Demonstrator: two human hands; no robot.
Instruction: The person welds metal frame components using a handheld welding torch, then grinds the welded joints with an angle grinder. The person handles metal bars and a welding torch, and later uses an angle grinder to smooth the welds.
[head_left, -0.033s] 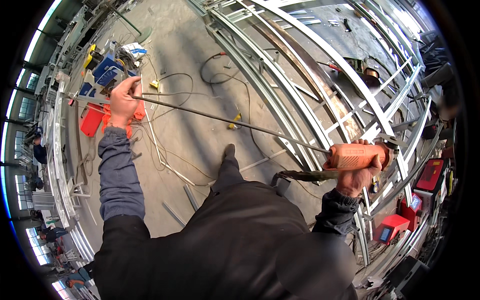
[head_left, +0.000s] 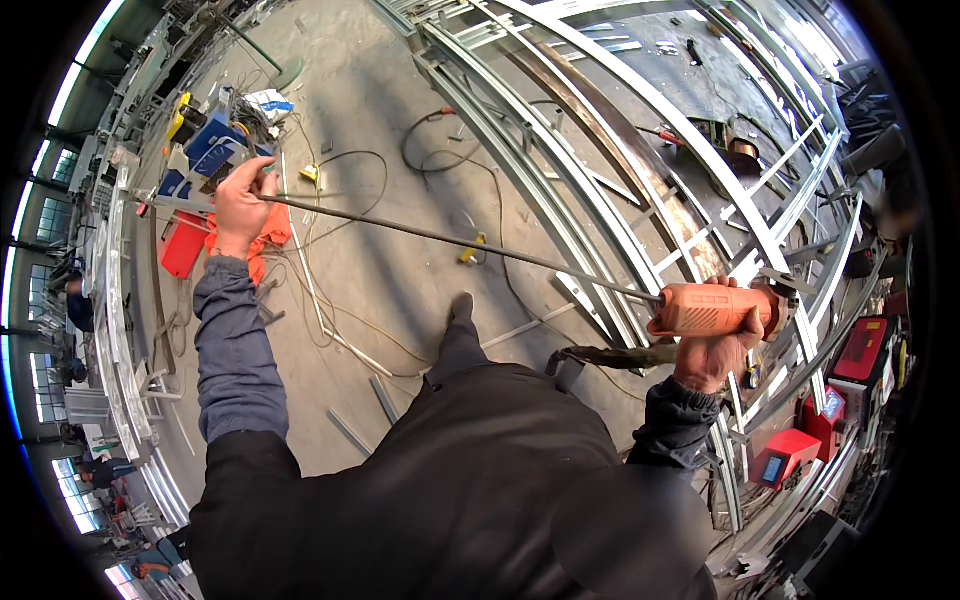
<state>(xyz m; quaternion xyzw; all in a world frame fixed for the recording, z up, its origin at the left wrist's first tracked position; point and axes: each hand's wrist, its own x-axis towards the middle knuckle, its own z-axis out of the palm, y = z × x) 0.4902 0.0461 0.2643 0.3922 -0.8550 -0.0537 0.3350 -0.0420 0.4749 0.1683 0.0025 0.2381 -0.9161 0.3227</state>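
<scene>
Steel rod (head_left: 450,238) spans left to right, gripped by left hand (head_left: 240,205); right hand (head_left: 712,355) clasps orange tool (head_left: 712,308).

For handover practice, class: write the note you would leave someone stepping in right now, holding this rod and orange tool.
Left hand: raised, closed on the far end of the rod.
Right hand: gripping the orange tool, the rod's other end at its nose.
Rod spans between the hands, above the floor; curved steel frame lies alongside on the right.
Done: rod held at both ends.
Left: cannot tell from the picture.
</scene>
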